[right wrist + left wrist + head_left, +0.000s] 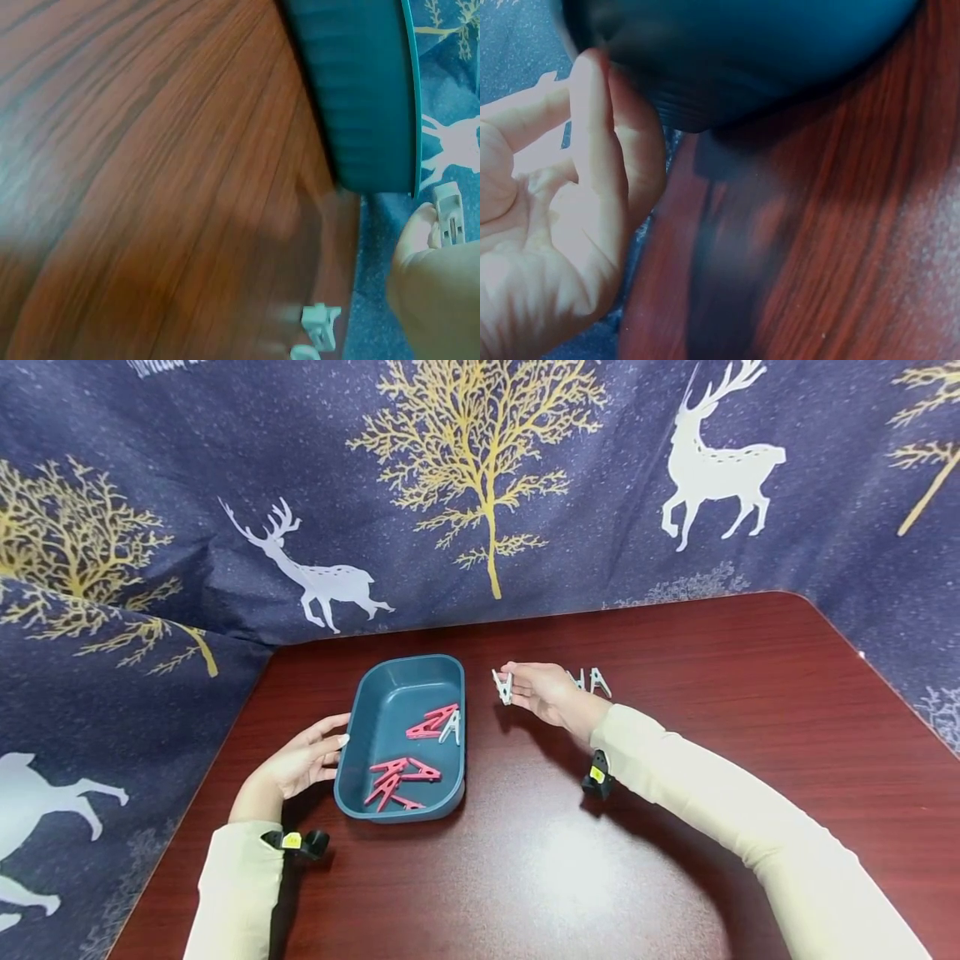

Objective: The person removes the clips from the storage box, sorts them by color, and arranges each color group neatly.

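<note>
Fingers of my right hand (543, 692) pinch a white peg (503, 687) just right of the tray (352, 752); my left hand (300, 764), its grip open, touches the tray's left wall.

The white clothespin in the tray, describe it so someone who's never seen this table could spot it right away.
On the dark red table sits a teal tray, with the left hand at its left rim. Inside, toward the far right wall, lies the white clothespin against a red clothespin. It is the only white one in the tray; the others there are red.
</note>
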Motion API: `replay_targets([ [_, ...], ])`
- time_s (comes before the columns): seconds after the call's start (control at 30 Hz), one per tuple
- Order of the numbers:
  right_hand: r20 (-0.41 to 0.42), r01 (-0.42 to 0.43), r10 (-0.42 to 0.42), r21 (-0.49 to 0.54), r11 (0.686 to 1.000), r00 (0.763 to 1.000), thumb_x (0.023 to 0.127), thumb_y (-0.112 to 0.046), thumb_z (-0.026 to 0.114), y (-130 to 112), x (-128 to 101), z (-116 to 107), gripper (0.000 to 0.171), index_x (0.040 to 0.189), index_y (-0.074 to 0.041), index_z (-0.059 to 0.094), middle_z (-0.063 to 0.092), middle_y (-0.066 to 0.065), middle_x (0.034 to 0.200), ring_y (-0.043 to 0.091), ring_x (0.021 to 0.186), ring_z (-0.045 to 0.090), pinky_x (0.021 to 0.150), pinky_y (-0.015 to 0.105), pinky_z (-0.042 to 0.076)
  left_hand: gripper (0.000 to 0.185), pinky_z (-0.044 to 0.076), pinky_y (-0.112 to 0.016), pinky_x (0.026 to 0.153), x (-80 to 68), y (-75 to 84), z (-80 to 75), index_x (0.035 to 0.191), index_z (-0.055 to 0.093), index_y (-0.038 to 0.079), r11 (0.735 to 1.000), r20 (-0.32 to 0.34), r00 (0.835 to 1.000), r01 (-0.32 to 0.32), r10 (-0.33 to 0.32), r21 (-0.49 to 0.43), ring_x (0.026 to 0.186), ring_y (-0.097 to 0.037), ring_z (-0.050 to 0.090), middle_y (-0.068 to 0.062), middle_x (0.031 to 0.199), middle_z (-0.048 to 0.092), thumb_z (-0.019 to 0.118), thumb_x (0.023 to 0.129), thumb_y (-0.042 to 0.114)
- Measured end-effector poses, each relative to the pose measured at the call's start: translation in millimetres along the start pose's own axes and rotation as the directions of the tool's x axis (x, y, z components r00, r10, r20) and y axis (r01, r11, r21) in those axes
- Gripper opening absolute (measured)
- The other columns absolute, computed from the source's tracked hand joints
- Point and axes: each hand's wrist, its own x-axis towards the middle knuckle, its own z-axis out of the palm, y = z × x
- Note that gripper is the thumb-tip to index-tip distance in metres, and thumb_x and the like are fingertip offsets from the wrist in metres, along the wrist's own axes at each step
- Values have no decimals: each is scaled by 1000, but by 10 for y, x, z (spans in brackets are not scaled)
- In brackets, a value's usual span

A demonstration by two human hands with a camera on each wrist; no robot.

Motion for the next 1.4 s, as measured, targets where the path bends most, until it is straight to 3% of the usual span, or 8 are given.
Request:
replay_targets([
  [0.2, -19, 2, -2, -9, 1000, 1000, 100, -10, 44, -45, -67, -130, 41, 136, 9, 40, 66, -5, 78, 8, 80, 62, 72, 21, 52, 33, 56, -29, 78, -2, -12, -12, 133, 40, 24, 1000, 4, 1000, -4, 4, -8, 92, -9, 66, 7, 106, 67, 40, 103, 12],
  [0.43, -26, 26, -26, -22, 999, 999, 100, -8, 43, -56, -130, -300, 40, 135, 10, 39, 66, -5, 80, 8, 85, 62, 76, 20, 52, 32, 56, -29, 77, -6, 1, 0, 132, 40, 25, 1000, 2, 1000, -1, 1, -11, 92, -9, 66, 7, 106, 66, 40, 103, 12],
  [0.67, -44, 59, -61, -40, 997, 997, 101, -9, 42, -110, -233, -486, 16, 112, -1, 51, 67, -7, 78, 6, 80, 62, 74, 20, 52, 35, 56, -29, 78, -9, 23, 16, 136, 37, 20, 1000, -1, 1000, -10, 10, 2, 92, -10, 66, 6, 107, 66, 40, 102, 12],
  [0.8, -38, 80, -81, -37, 996, 996, 101, -8, 40, -158, -285, -582, 18, 113, 0, 51, 67, -7, 76, 4, 75, 63, 73, 19, 52, 40, 56, -29, 77, -6, 28, 18, 140, 32, 14, 999, -15, 1000, -26, 26, 26, 91, -10, 66, 5, 107, 64, 42, 102, 10],
  [1.03, -59, 94, -98, -67, 993, 993, 101, -7, 41, -237, -356, -744, 27, 85, -15, 60, 66, -8, 75, 4, 71, 59, 70, 19, 51, 40, 56, -28, 77, 9, 21, 3, 140, 33, 14, 999, -28, 999, -31, 32, 30, 90, -9, 66, 5, 106, 63, 42, 101, 9],
  [1.4, -75, 142, -144, -32, 989, 987, 101, -8, 41, -297, -406, -990, 16, 95, -10, 55, 69, -8, 75, 3, 72, 61, 69, 18, 51, 38, 56, -27, 78, -6, 10, 11, 138, 36, 17, 1000, -24, 1000, -15, 15, 5, 92, -9, 66, 6, 107, 66, 42, 101, 10],
])
